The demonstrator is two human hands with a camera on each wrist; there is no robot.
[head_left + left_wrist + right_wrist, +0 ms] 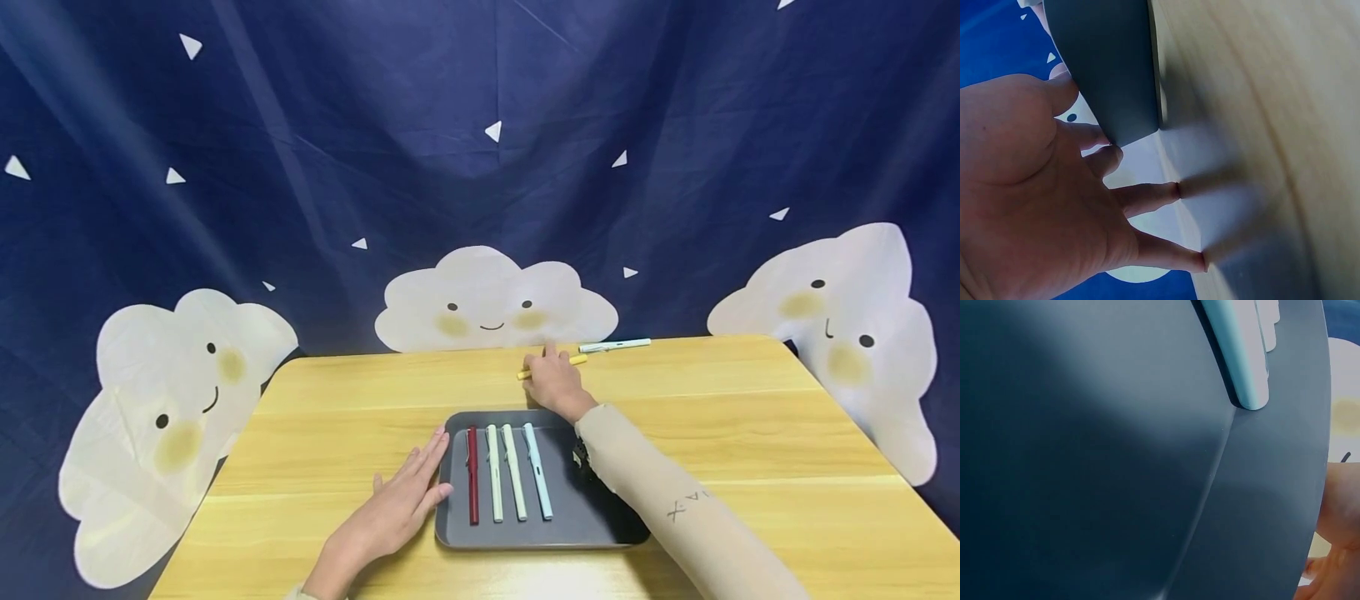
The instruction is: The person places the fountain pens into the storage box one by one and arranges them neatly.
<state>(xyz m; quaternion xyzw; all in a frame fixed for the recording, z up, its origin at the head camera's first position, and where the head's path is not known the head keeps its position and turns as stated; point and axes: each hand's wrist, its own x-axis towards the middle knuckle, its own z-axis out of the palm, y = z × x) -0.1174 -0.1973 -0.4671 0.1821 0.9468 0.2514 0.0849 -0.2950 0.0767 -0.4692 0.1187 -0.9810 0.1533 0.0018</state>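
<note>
Reaching beyond the tray point(495, 537), the right hand point(555, 382) covers the middle of the yellow pen point(578, 360) on the tabletop point(337, 400) in the head view; whether it pinches, I cannot tell. A mid-barrel grip should keep it level. In the left wrist view, the left hand point(1041, 181), fingers spread and grasping nothing, could steady the tray's edge. The right wrist view suggests keeping clear of the blue pen point(1235, 350).

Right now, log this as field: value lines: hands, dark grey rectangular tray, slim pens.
left hand: fingers extended at left side of tray
right hand: over yellow pen beyond tray; grip hidden
in tray, left to right: dark red pen, two pale green pens, light blue pen
far edge: whitish pen
surface: light wood-grain table
</note>
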